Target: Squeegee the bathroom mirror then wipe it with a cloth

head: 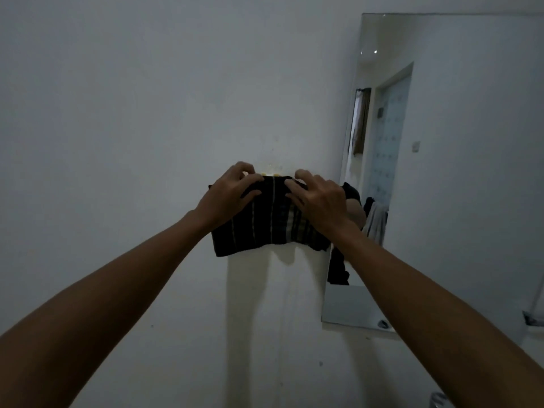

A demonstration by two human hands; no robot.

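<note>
A dark cloth with pale stripes hangs against the white wall, draped over a small yellowish holder that peeks out above it. My left hand grips the cloth's upper left part. My right hand has its fingers on the cloth's upper right part. The frameless mirror is fixed to the wall just right of the cloth and reflects a doorway and a white wall. No squeegee is in view.
A white wall fills the left and centre. Hanging clothes show reflected in the mirror's lower left. A metal clip holds the mirror's bottom edge. A round metal object sits at the bottom right.
</note>
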